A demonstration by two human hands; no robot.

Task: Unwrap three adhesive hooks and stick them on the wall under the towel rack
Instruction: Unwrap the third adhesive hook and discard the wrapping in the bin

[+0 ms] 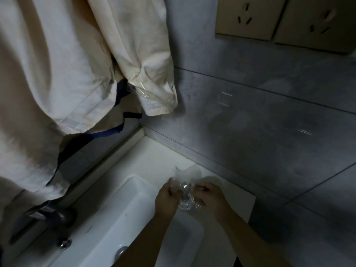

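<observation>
Presently, head view, single entry.

Item: adhesive hook (185, 199), clear plastic with a small metal part, inside a crinkled transparent wrapper (187, 175). Location: held between both hands above the white sink (107, 205), just in front of the white counter (154, 151) edge, well below the wall area it is meant for.

Left hand (167, 199): fingers curled, pinching the left side of the wrapper. Right hand (209, 197): fingers curled, pinching the right side. The two hands appear to be pulling the film apart; whether it is already torn open cannot be told in the dim, blurred picture.

Wall (269, 132): grey tile. Two faint glints, one (225, 98) near the hanging cloth and one (305, 132) further right, may be clear hooks already stuck on; too faint to confirm.

Fixtures: cream towels (57, 64) hanging at upper left, the rack itself not visible; dark tap (48, 216) at the sink's left; two sockets (246, 16) at upper right.

Progress, by judgement: unwrapping stage. If the glints are hooks, this would be the third and last, leaving peeling and pressing to the wall; otherwise most of the task is left.
</observation>
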